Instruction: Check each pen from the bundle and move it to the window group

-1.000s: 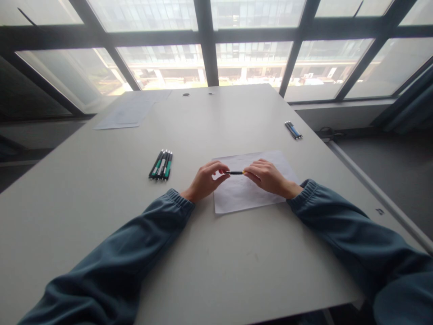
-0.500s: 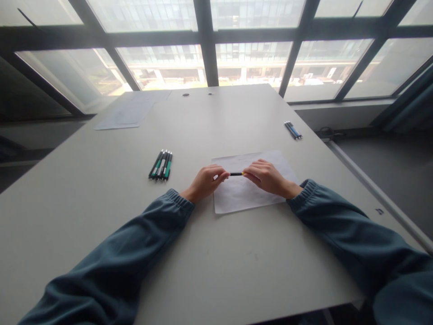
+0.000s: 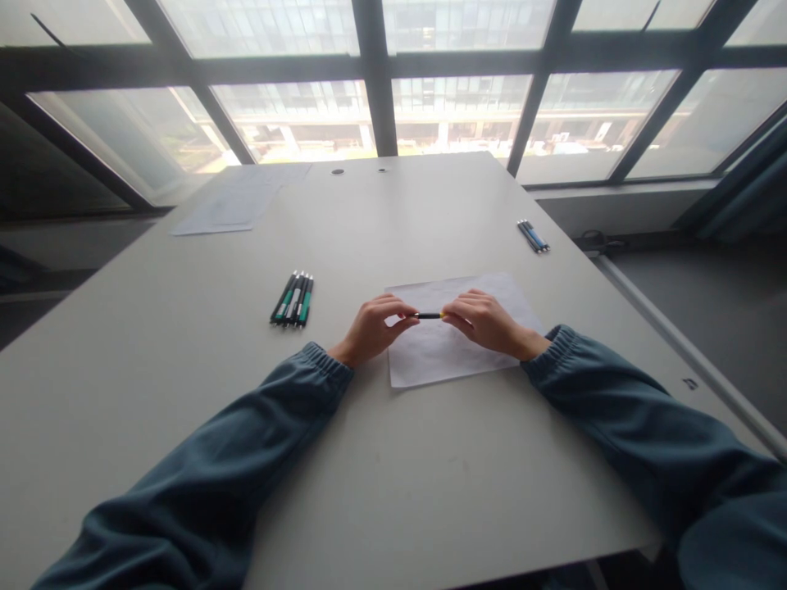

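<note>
A slim black pen (image 3: pixel 429 315) with a yellowish part near its right end is held level between my two hands. My left hand (image 3: pixel 379 326) pinches its left end between thumb and fingers. At the other end, my right hand (image 3: pixel 483 319) grips it, and the fingers hide the tip. Under the hands lies a white sheet of paper (image 3: pixel 452 360), partly covered by my right hand and wrist. Left of my left hand, a row of several black pens (image 3: pixel 292 301) with green and white parts rests on the table.
On the white table (image 3: pixel 344 459), a small group of pens (image 3: pixel 533 236), some blue, lies near the right edge. More paper (image 3: pixel 227 201) is at the far left. Large windows (image 3: pixel 295 119) stand behind the table. A small dark mark (image 3: pixel 689 383) sits by the right edge.
My left thumb and fingers have shifted slightly at the pen's left end. The pen and my right hand stay in nearly the same place.
</note>
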The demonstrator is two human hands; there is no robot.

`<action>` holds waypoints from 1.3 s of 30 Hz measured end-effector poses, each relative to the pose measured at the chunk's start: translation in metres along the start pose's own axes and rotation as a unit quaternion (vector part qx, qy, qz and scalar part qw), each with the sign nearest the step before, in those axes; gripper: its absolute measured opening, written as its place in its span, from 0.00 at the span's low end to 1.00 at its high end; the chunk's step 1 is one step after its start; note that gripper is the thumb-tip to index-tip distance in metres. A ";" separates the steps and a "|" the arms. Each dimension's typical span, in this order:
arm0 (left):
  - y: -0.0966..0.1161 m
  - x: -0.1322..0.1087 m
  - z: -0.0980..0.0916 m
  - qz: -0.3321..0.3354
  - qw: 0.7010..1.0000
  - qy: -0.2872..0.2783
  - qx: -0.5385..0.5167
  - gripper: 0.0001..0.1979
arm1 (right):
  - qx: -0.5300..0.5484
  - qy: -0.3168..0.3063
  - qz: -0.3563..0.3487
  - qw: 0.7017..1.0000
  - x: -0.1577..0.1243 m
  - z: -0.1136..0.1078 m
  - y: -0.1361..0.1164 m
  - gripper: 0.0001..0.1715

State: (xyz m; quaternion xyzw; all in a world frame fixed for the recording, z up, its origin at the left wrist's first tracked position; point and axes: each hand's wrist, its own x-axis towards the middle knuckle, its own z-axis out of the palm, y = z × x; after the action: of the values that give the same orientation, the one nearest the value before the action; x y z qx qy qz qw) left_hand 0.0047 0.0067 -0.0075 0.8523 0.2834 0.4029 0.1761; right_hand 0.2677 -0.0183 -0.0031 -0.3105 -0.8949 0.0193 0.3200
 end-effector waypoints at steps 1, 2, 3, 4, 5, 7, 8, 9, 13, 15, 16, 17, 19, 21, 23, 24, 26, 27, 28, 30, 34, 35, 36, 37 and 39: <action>0.000 0.000 0.000 -0.007 1.000 -0.004 0.000 0.11 | 0.001 0.002 0.000 1.000 0.000 0.000 0.000 0.12; 0.000 0.000 0.000 -0.015 1.000 -0.010 -0.001 0.12 | 0.002 0.003 0.000 1.000 0.000 0.000 0.000 0.12; 0.000 0.001 -0.001 -0.023 1.000 -0.017 -0.003 0.14 | 0.001 0.005 0.000 1.000 0.000 0.000 0.000 0.12; 0.000 0.001 -0.001 -0.031 0.999 -0.026 -0.003 0.16 | -0.001 0.006 -0.002 1.000 0.000 0.000 0.000 0.12; 0.001 0.001 -0.001 -0.039 0.999 -0.038 -0.003 0.16 | -0.004 0.006 -0.003 1.000 0.000 0.000 0.000 0.12; 0.001 0.001 -0.002 -0.048 0.997 -0.068 0.004 0.19 | -0.008 0.008 -0.006 1.000 0.000 0.001 0.000 0.12; 0.001 0.001 -0.002 -0.050 0.996 -0.080 0.008 0.21 | -0.009 0.008 -0.007 1.000 0.000 0.001 0.001 0.12; 0.001 0.001 -0.002 -0.049 0.995 -0.090 0.011 0.24 | -0.008 0.008 -0.010 1.000 0.000 0.001 0.001 0.12; 0.002 0.001 -0.002 -0.045 0.994 -0.096 0.015 0.25 | -0.002 0.007 -0.016 1.000 -0.001 0.001 0.002 0.10; 0.002 0.001 -0.002 -0.038 0.995 -0.087 0.011 0.23 | 0.001 0.010 -0.017 1.000 -0.001 0.002 0.002 0.10; 0.002 0.001 -0.002 -0.034 0.996 -0.081 0.008 0.23 | 0.003 0.011 -0.017 1.000 -0.001 0.002 0.002 0.10; 0.002 0.001 -0.002 -0.028 0.997 -0.074 0.005 0.22 | 0.008 0.012 -0.016 1.000 -0.002 0.002 0.002 0.09; 0.002 0.001 -0.002 -0.015 0.998 -0.059 0.000 0.20 | 0.018 0.012 -0.012 1.000 -0.002 0.003 0.002 0.09; 0.001 0.001 -0.002 0.001 0.999 -0.044 -0.002 0.18 | 0.025 0.007 -0.007 1.000 -0.002 0.004 0.001 0.08; 0.001 0.001 -0.002 0.012 0.999 -0.032 0.000 0.16 | 0.026 0.003 -0.002 1.000 -0.002 0.004 0.000 0.08; 0.000 0.001 -0.001 0.014 0.999 -0.028 0.000 0.15 | 0.026 0.001 0.000 1.000 -0.002 0.004 0.000 0.07; 0.000 0.000 -0.001 0.014 1.000 -0.025 -0.002 0.14 | 0.025 0.003 0.002 1.000 -0.003 0.004 0.000 0.07; 0.000 0.000 0.000 0.011 1.000 -0.024 -0.002 0.13 | 0.024 0.007 0.002 1.000 -0.003 0.004 0.001 0.06; 0.001 0.000 0.000 0.006 1.000 -0.020 -0.003 0.12 | 0.022 0.012 0.002 1.000 -0.003 0.004 0.002 0.06; 0.001 0.001 0.000 -0.015 1.000 -0.002 -0.007 0.11 | 0.015 0.029 0.006 0.999 -0.003 0.004 0.003 0.08; -0.003 0.003 -0.003 -0.112 0.990 0.074 -0.044 0.14 | 0.015 0.088 0.041 0.995 -0.003 0.004 0.005 0.16; -0.005 0.004 -0.004 -0.140 0.984 0.093 -0.063 0.16 | 0.019 0.105 0.054 0.993 -0.003 0.004 0.006 0.16; -0.007 0.005 -0.005 -0.165 0.976 0.111 -0.085 0.17 | 0.021 0.122 0.068 0.990 -0.003 0.004 0.006 0.15; -0.009 0.005 -0.005 -0.186 0.968 0.127 -0.108 0.19 | 0.020 0.136 0.080 0.987 -0.003 0.004 0.006 0.13; -0.011 0.007 -0.006 -0.218 0.952 0.156 -0.149 0.21 | 0.013 0.150 0.098 0.984 -0.003 0.004 0.006 0.10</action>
State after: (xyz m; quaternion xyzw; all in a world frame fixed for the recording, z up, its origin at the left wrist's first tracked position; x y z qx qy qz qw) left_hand -0.0005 0.0203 -0.0057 0.6605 0.4230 0.5199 0.3383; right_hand 0.2702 -0.0145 -0.0098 -0.3923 -0.8015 0.0155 0.4511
